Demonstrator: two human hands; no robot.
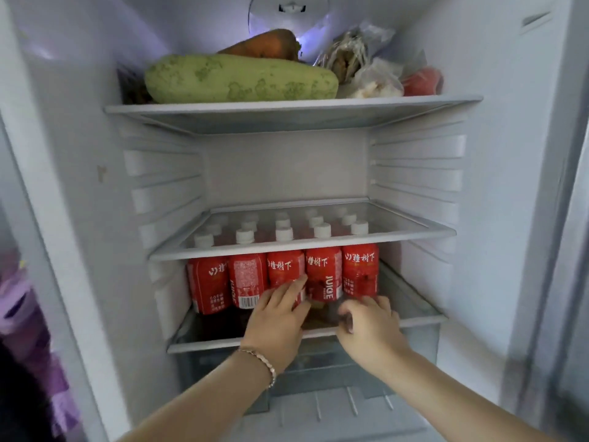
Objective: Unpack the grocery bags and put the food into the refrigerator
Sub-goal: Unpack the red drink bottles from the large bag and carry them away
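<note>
- Left hand (280, 317), bracelet (264, 358) at the wrist: fingers straight and laid flat against the front row of juice bottles (323, 272). It presses rather than grips, which I judge is meant to square the row and seat it further back.
- Right hand (369, 323): just beside the left hand, low at the foot of the bottle nearest it. The fingers look curled, but blur hides whether they hold anything; cannot tell.
- Task items: the red, white-capped bottles stand upright in tight rows directly ahead of both hands, on the lower shelf (204, 346) of the refrigerator (510, 154). Packing them close saves depth and keeps them steady.
- The glass shelf (414, 237) just above the hands clears the caps only narrowly, so the bottles would need to slide in rather than drop from above.
- Well above the hands, a green gourd (239, 79) lies on its side, too long to stand.
</note>
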